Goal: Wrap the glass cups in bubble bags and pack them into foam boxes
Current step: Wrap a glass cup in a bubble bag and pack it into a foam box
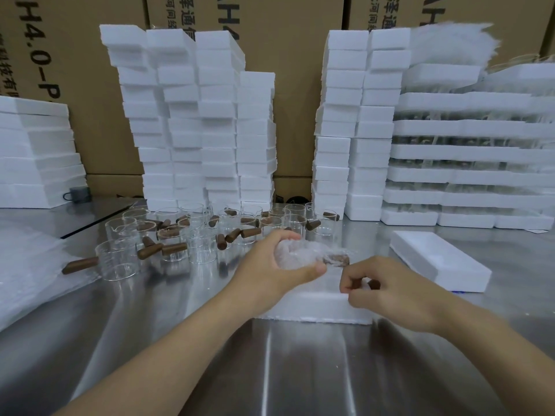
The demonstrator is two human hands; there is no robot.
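A: What's the biggest worry here?

B: The foam stacks behind the foam box. They're piled unevenly, so a hard knock to the surface could bring blocks down onto the glass.

A: And the loose glass cups?

B: They're crowded behind and to the left of the foam box, handles pointing every way, some touching. A forearm swinging out from the box could catch a handle and tip one cup into its neighbours.

A: The lid?

B: It lies to the right of the foam box, apart from it. I'd call that a small risk.

A: Where's the cup being packed?

B: The wrapped cup is just above the far edge of the foam box, in the left hand, whose fingers are curled round the bubble bag. The bag looks loosely bunched, and the wooden handle pokes out to the right. If the bag slides off on the way down, bare glass meets foam, or the handle snags the box wall.

A: And the right hand?

B: It's over the right part of the foam box, fingers curled and pinching a small brown piece. That's likely another handle, though I can't tell for sure. If both hands crowd one slot, the two pieces could knock together.
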